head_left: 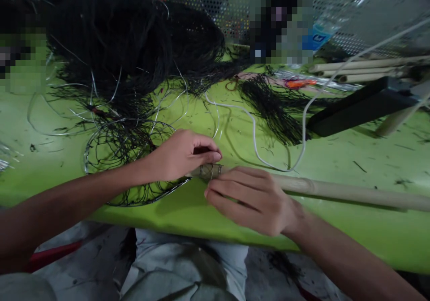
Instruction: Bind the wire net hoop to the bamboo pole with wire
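Nearest is the person's pale clothing (188, 274), on the near side of the bamboo pole (352, 195). The green table (356, 162) spreads under that pole, and beyond the pole's left end rises a great heap of black netting (114, 36). The pole lies near the table's front edge, with a hooped net (137, 146) at its left end. Past its right half sits a long black block (363, 106). The right hand (251, 198) rests over the pole, fingers bunched; I can't tell from here how tightly it's clamped. Just beyond the pole, the left hand (178, 155) has thumb and forefinger together, though I can't see whether anything is between the 2 tips. A white cord (304, 117) winds behind the pole; thin wire (220, 170) shows at its left end.
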Action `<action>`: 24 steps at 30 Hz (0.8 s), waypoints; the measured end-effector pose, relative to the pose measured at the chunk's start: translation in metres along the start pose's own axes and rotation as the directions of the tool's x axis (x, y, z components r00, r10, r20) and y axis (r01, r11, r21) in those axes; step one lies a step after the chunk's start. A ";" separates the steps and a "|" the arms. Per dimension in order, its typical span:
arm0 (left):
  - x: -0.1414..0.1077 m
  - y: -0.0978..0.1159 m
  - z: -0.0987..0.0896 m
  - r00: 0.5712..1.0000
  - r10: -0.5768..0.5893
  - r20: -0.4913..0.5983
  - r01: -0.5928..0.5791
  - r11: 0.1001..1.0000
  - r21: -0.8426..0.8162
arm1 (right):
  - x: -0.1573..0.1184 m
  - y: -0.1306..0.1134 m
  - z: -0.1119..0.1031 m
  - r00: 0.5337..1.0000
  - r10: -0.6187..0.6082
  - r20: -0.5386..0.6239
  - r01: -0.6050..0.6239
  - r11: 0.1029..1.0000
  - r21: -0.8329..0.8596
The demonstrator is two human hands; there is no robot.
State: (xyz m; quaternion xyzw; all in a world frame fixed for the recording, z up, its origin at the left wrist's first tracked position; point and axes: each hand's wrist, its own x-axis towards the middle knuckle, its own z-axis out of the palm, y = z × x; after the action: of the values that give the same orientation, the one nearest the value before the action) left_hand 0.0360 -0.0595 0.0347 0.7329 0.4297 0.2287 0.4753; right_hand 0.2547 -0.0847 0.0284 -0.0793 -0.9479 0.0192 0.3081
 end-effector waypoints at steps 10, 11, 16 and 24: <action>0.003 0.007 0.004 0.994 0.021 -0.104 0.004 0.972 0.235 | -0.004 -0.003 0.006 0.975 -0.180 0.129 0.190 0.979 -0.070; 0.005 0.008 0.005 0.994 0.021 -0.110 0.008 0.967 0.255 | -0.004 -0.003 0.006 0.973 -0.186 0.137 0.199 0.976 -0.083; 0.013 0.007 0.008 0.991 -0.036 -0.131 0.071 0.958 0.279 | -0.002 -0.005 0.004 0.970 -0.193 0.147 0.211 0.970 -0.123; 0.016 -0.001 0.011 0.977 -0.122 -0.177 0.148 0.979 0.141 | -0.004 -0.007 0.002 0.964 -0.188 0.190 0.208 0.974 -0.092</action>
State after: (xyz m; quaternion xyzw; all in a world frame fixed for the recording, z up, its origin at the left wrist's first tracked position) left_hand 0.0517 -0.0515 0.0275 0.7146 0.5334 0.2229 0.3940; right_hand 0.2552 -0.0921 0.0249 0.0012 -0.9746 -0.0572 0.2167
